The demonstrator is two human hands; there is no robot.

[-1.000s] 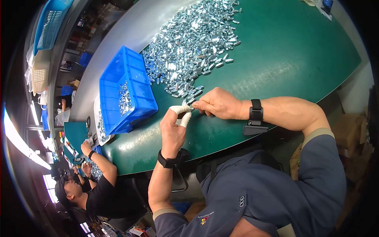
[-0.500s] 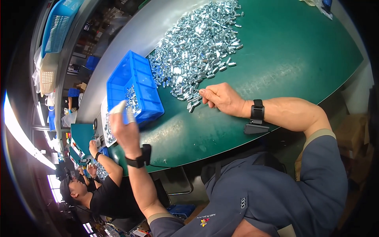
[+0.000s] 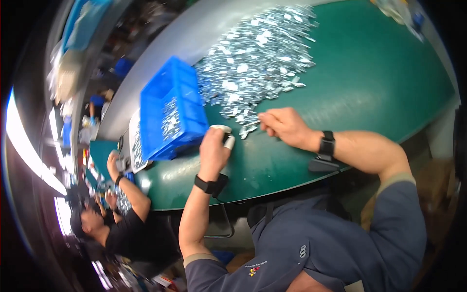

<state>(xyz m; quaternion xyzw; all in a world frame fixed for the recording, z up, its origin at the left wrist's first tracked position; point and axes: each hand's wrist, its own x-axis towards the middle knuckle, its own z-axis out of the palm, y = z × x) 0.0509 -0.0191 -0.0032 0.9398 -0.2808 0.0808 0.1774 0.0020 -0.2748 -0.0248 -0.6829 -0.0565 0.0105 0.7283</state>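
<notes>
Pinching, apparently: right hand, blurred metal piece | left hand: contents hidden, can't tell

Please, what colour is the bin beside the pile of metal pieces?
The bin is bright blue, best seen in the head view.

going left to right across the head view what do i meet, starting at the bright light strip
bright light strip → blue bin → left hand → right hand → black wristband on the right wrist
</notes>
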